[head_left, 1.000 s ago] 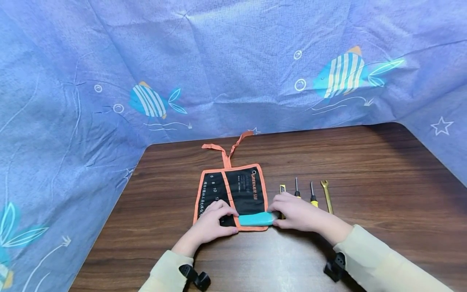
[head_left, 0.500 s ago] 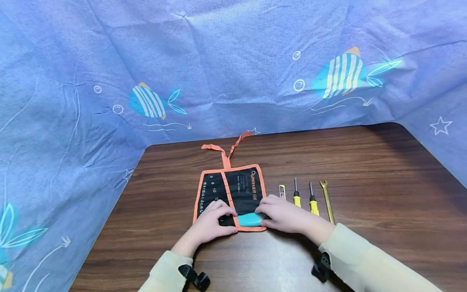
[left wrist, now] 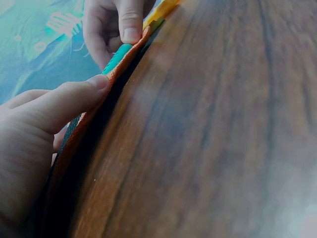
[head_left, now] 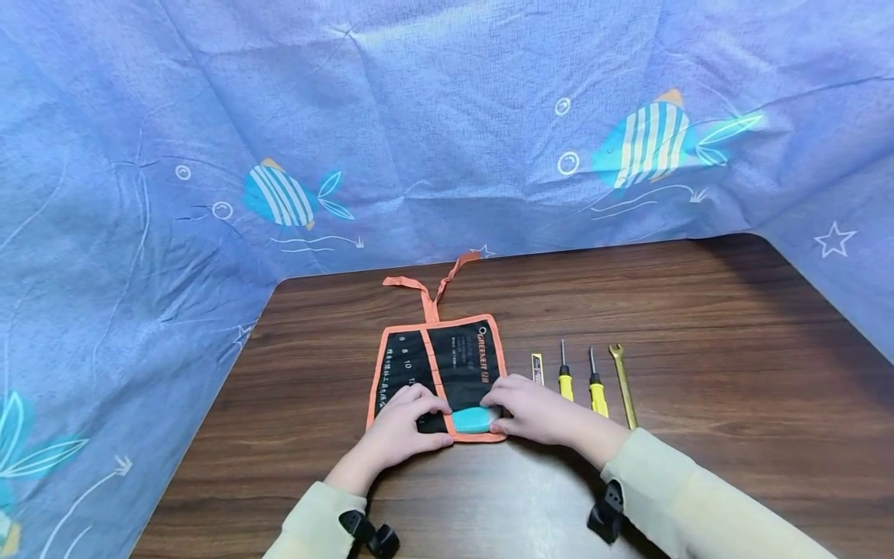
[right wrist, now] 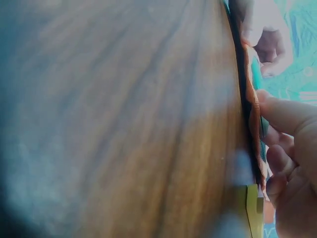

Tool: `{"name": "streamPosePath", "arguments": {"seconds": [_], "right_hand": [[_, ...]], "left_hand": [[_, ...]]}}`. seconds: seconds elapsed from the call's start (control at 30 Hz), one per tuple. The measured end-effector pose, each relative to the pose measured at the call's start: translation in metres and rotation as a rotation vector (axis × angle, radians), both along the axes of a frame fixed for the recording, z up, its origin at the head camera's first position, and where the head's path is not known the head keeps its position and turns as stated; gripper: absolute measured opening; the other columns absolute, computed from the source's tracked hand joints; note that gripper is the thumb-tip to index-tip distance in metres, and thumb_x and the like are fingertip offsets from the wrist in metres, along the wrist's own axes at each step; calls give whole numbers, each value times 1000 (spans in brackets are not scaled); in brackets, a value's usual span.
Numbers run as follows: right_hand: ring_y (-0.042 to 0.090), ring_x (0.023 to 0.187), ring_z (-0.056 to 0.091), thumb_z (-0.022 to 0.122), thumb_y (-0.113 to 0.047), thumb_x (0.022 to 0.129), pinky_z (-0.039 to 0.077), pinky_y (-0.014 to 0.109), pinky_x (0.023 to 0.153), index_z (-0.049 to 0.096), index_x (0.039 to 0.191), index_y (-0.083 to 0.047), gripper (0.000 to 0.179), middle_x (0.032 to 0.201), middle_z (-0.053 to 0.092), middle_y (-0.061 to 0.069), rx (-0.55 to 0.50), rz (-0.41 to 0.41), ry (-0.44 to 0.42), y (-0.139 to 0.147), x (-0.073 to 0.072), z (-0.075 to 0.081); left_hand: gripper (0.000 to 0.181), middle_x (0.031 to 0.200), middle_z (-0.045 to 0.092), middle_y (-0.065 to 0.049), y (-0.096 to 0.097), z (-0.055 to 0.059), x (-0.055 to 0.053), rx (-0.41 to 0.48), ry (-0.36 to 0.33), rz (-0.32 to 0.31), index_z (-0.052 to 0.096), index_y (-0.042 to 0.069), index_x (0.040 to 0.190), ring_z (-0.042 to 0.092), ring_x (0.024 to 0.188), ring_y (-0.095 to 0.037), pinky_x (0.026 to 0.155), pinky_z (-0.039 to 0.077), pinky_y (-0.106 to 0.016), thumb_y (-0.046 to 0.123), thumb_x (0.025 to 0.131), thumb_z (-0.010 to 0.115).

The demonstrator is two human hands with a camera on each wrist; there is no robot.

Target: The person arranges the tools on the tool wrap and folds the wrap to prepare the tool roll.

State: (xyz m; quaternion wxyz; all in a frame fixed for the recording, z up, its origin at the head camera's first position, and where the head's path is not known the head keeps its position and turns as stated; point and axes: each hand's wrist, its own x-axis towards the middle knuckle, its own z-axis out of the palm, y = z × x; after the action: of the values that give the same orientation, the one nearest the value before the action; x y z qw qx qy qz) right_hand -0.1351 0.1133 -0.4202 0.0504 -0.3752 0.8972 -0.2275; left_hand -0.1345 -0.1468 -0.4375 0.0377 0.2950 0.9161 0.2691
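From here I'd ease the turquoise handle [head_left: 472, 420] level toward nine o'clock, right hand [head_left: 525, 405] pinching its end, left hand [head_left: 408, 423] pinching the pouch [head_left: 462, 369].

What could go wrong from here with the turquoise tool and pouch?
The turquoise tool might snag: its end meets the orange middle strip. The pouch could shift or bunch if the left hand eases off its lower edge. The right hand, close beside the yellow-handled screwdrivers, could nudge them when it pulls away.
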Motion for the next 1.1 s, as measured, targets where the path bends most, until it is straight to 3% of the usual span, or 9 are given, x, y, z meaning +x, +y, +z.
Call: {"name": "streamPosePath", "arguments": {"seconds": [0.33,0.6,1.1], "right_hand": [[14,91,56,66,-17,86,45,35,83,68,97,-13,12,95,60,-4,-24,-12,44,8,-4,-4],[11,86,54,68,-19,85,45,34,78,67,94,-14,10,93,58,-5,-40,-62,-30,7,-3,-4],[10,78,49,67,-22,87,44,28,73,66,94,-12,12,88,53,-6,-40,-55,-32,-23,0,-1]], "left_hand": [[37,98,48,17,-7,2,0,-7,-2,-27,65,29,108,39,91,-7,76,39,-30,53,80,67],[34,97,48,17,-4,0,1,12,17,-30,66,29,106,39,91,-6,77,38,-30,49,79,70],[35,91,46,15,8,1,0,-62,76,3,60,27,96,41,87,-7,79,38,-31,52,75,72]]}}
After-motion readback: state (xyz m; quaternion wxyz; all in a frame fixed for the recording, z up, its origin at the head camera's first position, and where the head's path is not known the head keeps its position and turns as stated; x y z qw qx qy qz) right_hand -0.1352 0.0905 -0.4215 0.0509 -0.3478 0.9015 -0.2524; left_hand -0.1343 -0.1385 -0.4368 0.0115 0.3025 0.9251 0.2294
